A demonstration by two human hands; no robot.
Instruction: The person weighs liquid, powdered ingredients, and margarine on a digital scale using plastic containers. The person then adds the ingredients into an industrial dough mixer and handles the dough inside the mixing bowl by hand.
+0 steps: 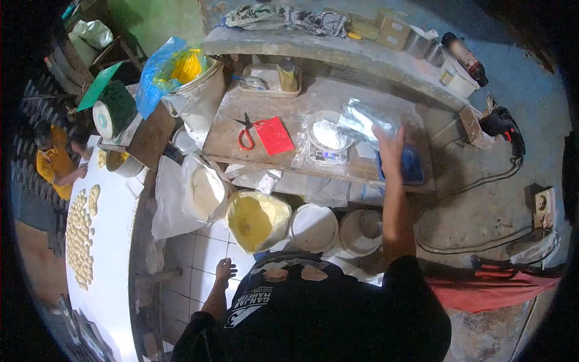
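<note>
Left hand [225, 269] low, right hand [390, 145] forward

Right hand [391, 143]: I see it gripping a silver pouch [360, 117].
Powder [329, 134]: in a bowl [312, 131] on the scale [329, 157].
Left hand [225, 271]: free, near a yellow bag [275, 212].

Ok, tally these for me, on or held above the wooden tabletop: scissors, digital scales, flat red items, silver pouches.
Scissors: 1
Digital scale: 1
Flat red item: 1
Silver pouch, in the right hand: 1
Total: 4
</note>
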